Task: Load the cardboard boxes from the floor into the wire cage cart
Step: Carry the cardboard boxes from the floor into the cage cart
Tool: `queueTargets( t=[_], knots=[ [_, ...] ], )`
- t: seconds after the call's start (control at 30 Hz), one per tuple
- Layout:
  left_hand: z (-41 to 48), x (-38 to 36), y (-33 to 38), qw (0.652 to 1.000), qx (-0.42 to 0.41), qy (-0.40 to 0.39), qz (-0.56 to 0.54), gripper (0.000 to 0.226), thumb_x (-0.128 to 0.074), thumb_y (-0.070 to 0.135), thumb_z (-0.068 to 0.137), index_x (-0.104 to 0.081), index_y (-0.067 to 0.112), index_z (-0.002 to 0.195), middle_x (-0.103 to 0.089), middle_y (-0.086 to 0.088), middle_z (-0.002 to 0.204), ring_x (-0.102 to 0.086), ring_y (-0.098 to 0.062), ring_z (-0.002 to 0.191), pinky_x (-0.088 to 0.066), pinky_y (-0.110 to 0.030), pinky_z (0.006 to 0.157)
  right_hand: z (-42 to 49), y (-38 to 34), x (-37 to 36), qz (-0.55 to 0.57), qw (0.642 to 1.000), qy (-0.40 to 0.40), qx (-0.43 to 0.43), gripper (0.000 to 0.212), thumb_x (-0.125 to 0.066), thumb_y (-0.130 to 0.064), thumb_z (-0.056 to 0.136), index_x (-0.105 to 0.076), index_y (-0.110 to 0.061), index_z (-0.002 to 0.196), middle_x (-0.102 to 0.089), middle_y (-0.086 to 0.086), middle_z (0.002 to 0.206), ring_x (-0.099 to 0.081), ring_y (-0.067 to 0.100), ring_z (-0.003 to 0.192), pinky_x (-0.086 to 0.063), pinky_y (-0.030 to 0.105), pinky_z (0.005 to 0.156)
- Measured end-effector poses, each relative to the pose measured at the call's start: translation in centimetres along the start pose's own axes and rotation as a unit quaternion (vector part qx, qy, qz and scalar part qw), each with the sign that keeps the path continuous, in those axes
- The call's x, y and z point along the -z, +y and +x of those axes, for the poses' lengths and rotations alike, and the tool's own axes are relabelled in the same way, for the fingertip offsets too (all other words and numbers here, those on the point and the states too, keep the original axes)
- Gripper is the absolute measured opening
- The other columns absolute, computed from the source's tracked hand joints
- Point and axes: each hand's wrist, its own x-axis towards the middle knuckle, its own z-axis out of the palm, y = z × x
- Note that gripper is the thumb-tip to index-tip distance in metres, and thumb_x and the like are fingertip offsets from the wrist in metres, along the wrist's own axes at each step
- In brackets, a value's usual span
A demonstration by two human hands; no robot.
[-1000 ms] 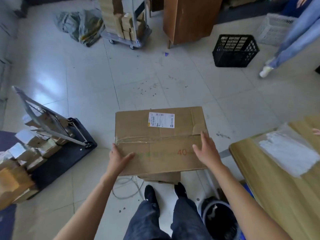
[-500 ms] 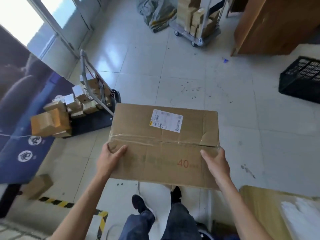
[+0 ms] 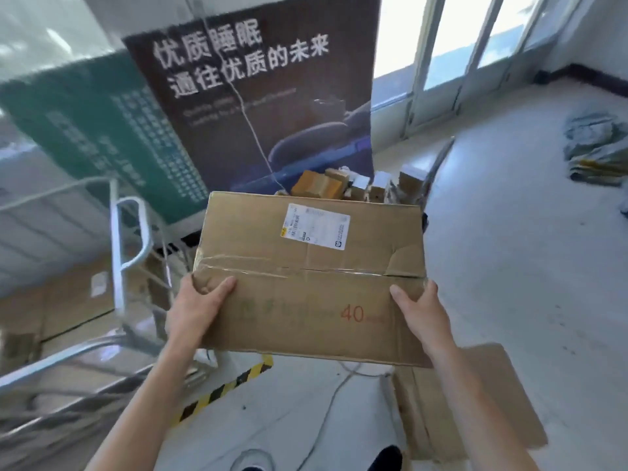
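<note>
Obs.: large brown cardboard box point(image 3: 306, 266) is held off the pale tiled floor point(image 3: 509, 266) in front of the person, at centre of view, top face tilted toward the camera. Left hand point(image 3: 200, 300) grasps the box at its near left corner: thumb lies across the top face, the other fingers go under the edge and are hidden. Right hand point(image 3: 423, 312) grasps the near right edge, thumb on top, fingers round the side. Both grips are closed on the box. The top face carries a white shipping label point(image 3: 317, 226) toward the far right corner, a strip of clear tape point(image 3: 244, 266) along the centre seam, and a red "40" print point(image 3: 351, 314) near the right hand; the flap by the right edge is creased and torn. Silver wire cage cart point(image 3: 131, 253) stands at left, just beside the box's left edge, blurred; contact between box and cart: cannot tell. Behind the box: dark banner with white Chinese characters point(image 3: 255, 96), a green printed panel point(image 3: 85, 120) to its left, and a heap of small brown and white cartons point(image 3: 339, 185) just past the box's far edge. On the floor: flattened cardboard sheet point(image 3: 475, 402) below the box's near right corner, yellow-and-black hazard tape strip point(image 3: 224, 389), thin grey cable point(image 3: 326, 402), and a crumpled grey sack point(image 3: 594, 147) at the right edge of view.
</note>
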Motion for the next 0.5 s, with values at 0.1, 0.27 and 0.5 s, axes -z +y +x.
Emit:
queueTargets(
  t=[0.1, 0.27, 0.5],
  knots=[
    [2.2, 8.9, -6.2, 0.997, 0.044, 0.062, -0.030, 0.077, -0.069, 0.074, 0.070, -0.048, 0.025, 0.126, -0.064, -0.007, 0.125, -0.061, -0.034, 0.111, -0.048, -0.047, 0.092, -2.6, -7.0, -8.2, 0.004, 0.997, -0.054, 0.053, 0.060, -0.065, -0.055, 0.088, -0.039, -0.029, 0.135, -0.058, -0.001, 0.127, -0.057, 0.027, 0.114, -0.047, 0.042, 0.092],
    [4.6, 22.1, -17.3, 0.984, 0.095, 0.145, -0.040, 0.081, -0.066, 0.077, 0.071, -0.047, 0.027, 0.131, -0.064, -0.004, 0.123, -0.060, -0.034, 0.114, -0.046, -0.045, 0.088, -8.7, -15.6, -22.4, -0.034, 0.984, -0.121, 0.129, 0.056, -0.066, -0.054, 0.088, -0.042, -0.028, 0.131, -0.056, -0.003, 0.110, -0.051, 0.019, 0.092, -0.041, 0.035, 0.078],
    [4.8, 34.7, -30.1, 0.956, 0.171, 0.225, -0.079, 0.086, -0.058, 0.090, 0.059, -0.047, 0.034, 0.123, -0.055, 0.009, 0.107, -0.055, -0.027, 0.104, -0.044, -0.044, 0.081, -17.3, -23.0, -37.6, -0.077, 0.957, -0.204, 0.191, 0.069, -0.063, -0.057, 0.088, -0.037, -0.020, 0.141, -0.058, 0.004, 0.124, -0.049, 0.021, 0.097, -0.040, 0.037, 0.082]
  ],
)
